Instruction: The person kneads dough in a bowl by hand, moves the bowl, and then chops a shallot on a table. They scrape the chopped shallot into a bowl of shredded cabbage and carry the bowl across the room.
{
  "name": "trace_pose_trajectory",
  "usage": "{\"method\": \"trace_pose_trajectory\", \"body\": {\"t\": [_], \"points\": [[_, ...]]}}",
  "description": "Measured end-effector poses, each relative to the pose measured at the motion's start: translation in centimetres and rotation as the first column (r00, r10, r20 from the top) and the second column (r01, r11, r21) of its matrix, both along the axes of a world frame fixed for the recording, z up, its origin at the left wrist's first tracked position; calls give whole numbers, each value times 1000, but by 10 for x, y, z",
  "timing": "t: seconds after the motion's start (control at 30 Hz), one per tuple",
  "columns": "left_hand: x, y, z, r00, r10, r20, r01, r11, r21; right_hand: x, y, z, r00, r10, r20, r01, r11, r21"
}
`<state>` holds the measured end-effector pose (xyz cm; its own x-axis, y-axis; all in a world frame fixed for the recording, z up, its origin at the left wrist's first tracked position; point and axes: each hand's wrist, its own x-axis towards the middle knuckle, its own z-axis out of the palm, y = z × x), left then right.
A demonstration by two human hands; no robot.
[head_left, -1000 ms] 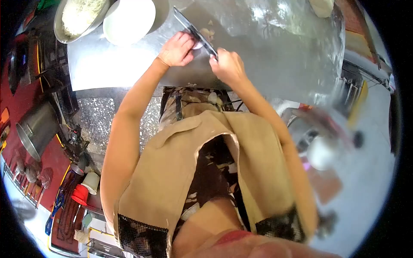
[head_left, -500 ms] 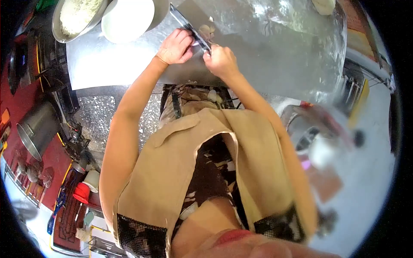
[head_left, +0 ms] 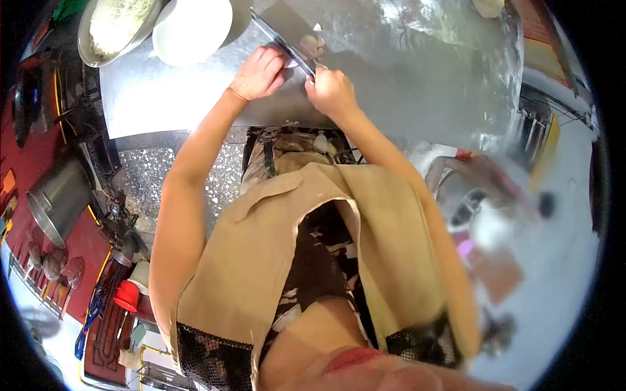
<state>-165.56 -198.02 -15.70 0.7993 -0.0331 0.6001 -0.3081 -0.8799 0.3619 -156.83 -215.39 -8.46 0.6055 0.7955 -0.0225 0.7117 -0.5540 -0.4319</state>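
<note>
My right hand [head_left: 331, 92] is wrapped round the handle of a knife [head_left: 279, 40]. Its broad blade points away and to the left over the metal tabletop [head_left: 404, 85]. On the blade's left side, my left hand [head_left: 259, 73] has its fingers bent, holding down a small pale purplish piece of food [head_left: 290, 63], mostly hidden by fingers and blade. Thin pale slices [head_left: 312, 47] lie against the blade's right side, and a small white bit [head_left: 317, 27] sits beyond them. What kind of food it is cannot be made out.
At the far left of the tabletop stand a metal bowl of white shreds [head_left: 117, 26] and a white plate [head_left: 192, 32]. A pale object [head_left: 489, 6] is at the far right edge. On the left, a large metal pot [head_left: 55, 202] and a red container [head_left: 126, 296] are visible.
Both hands and the knife have shifted slightly to the left. The blade's angle is nearly the same, and the grip on the knife has not changed.
</note>
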Motion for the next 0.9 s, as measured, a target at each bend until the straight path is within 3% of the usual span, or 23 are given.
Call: {"method": "trace_pose_trajectory", "body": {"t": [0.2, 0.3, 0.37, 0.43, 0.63, 0.77, 0.9], "points": [[1, 0, 1, 999, -27, 21, 26, 999, 44, -12, -13, 38, 996, -89, -7, 85, 977, -196], [2, -1, 3, 1000, -25, -4, 25, 998, 49, -6, -3, -3, 995, -88, 47, 94, 986, -135], [3, -2, -1, 1000, -13, 12, 12, 999, 51, -3, 3, 9, 997, -74, 30, 77, 988, -132], [3, -3, -2, 1000, 0, 28, -1, 999, 53, -4, -5, 35, 990, -85, -109, 62, 978, -199], [4, -1, 0, 998, 0, 64, -4, 997, 71, -3, 0, 3, 997, -77, -21, 73, 987, -146], [5, 2, -3, 998, 12, 54, -16, 998, 66, -6, -12, 29, 979, -118, -164, 92, 983, -160], [1, 0, -6, 999, 25, 24, -25, 999, 31, -6, 3, -6, 995, -92, -31, 89, 993, -73]]}}
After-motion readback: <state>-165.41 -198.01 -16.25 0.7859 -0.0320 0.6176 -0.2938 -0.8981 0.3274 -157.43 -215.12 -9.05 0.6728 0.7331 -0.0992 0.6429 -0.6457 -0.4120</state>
